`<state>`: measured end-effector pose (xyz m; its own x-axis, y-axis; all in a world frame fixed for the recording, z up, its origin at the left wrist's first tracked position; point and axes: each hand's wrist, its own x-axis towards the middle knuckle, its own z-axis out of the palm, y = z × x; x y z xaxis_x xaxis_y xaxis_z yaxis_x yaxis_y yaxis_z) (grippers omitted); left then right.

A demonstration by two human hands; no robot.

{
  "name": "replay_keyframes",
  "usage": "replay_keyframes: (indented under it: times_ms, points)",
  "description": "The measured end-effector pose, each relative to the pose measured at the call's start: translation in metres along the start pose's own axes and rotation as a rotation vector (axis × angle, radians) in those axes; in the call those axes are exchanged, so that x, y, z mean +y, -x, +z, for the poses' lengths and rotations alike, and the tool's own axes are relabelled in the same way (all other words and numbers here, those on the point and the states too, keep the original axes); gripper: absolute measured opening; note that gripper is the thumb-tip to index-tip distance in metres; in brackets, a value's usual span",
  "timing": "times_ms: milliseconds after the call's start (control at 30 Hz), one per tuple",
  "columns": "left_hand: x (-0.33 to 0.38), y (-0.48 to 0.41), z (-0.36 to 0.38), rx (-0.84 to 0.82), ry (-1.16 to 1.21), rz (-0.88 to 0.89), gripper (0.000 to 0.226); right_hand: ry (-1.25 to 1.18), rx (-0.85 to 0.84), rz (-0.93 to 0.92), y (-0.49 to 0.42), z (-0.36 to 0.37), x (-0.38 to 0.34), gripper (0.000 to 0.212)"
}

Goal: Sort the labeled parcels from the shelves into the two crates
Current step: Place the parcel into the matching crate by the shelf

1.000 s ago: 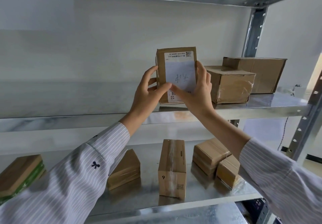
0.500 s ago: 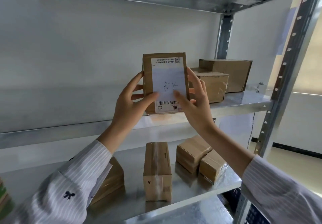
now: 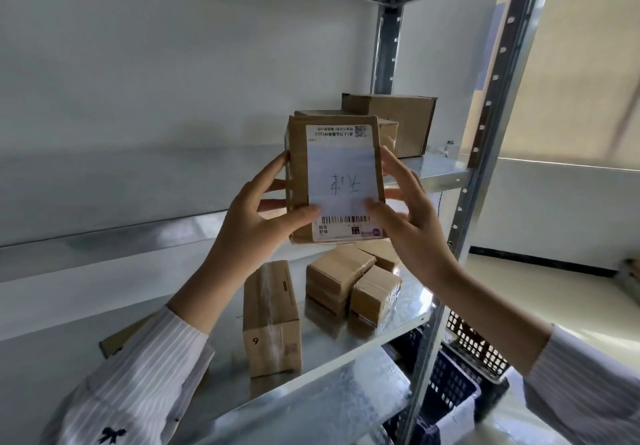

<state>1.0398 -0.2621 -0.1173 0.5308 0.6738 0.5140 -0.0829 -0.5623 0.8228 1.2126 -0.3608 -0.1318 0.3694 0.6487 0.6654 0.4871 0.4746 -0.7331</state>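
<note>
Cardboard parcel (image 3: 337,181), carrying a white shipping label with handwriting and a barcode, is upright at the centre of the frame, held in the air in front of the upper metal shelf (image 3: 440,171). The left hand (image 3: 256,216) grips its left edge, thumb on the front and fingers behind; the right hand (image 3: 412,223) grips the right edge likewise. Behind it, a large carton (image 3: 408,126) sits on that shelf. Below centre, on the lower shelf (image 3: 322,347), a long box marked 9 (image 3: 272,320) lies beside a cluster of small taped boxes (image 3: 341,268). At lower right, a blue crate (image 3: 450,385) and a black crate (image 3: 478,351) stand side by side.
</note>
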Motion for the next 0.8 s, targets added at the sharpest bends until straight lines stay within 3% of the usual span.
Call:
replay_keyframes:
  times_ms: [233, 433, 800]
  points:
    - [-0.003, 0.013, 0.036, -0.094, 0.028, -0.039, 0.067, 0.037, 0.02, 0.06, 0.028, -0.035, 0.009, 0.056]
    - [-0.009, 0.015, 0.081, -0.147, -0.044, -0.072, 0.083, 0.01, 0.027, 0.128, 0.055, -0.081, 0.024, 0.057]
    - [-0.005, 0.022, 0.234, -0.266, 0.058, -0.081, 0.074, 0.092, 0.098, 0.221, 0.099, -0.225, 0.047, 0.06]
